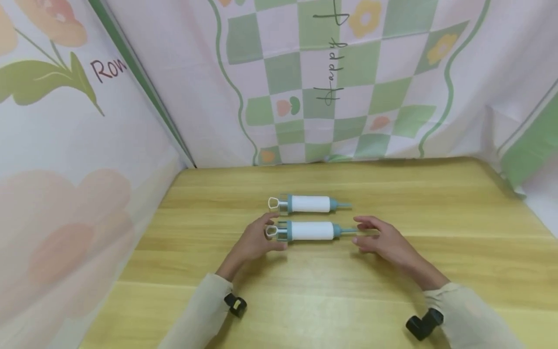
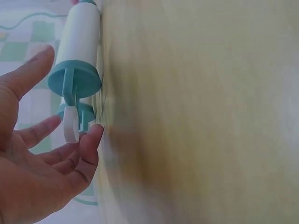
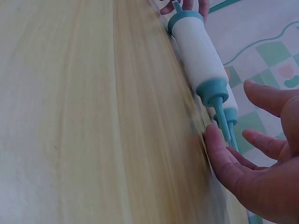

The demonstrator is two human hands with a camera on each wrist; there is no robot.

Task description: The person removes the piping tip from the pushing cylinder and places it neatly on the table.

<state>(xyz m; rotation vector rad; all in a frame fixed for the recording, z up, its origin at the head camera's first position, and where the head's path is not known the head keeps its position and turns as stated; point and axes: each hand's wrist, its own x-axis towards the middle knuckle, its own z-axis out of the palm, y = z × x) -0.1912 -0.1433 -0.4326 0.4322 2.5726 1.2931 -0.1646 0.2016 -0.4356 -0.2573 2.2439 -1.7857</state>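
Two white syringe-like dispensers with teal ends lie side by side on the wooden table, a near one (image 1: pixel 312 231) and a far one (image 1: pixel 310 204). Each has a white loop handle at the left and a narrow teal nozzle at the right. My left hand (image 1: pixel 257 237) is spread around the near dispenser's handle (image 2: pixel 70 124), thumb and fingers apart. Past the tip of the near nozzle (image 3: pixel 221 119) is my right hand (image 1: pixel 383 238), its thumb and fingers parted with nothing gripped. The far dispenser (image 3: pixel 230 105) is partly hidden behind the near one in the right wrist view.
The wooden table (image 1: pixel 331 300) reaches back to a hanging cloth (image 1: pixel 283 72) with green checks and flowers. Another printed cloth (image 1: pixel 65 145) hangs along the left edge. Black wrist cameras are strapped at both sleeves.
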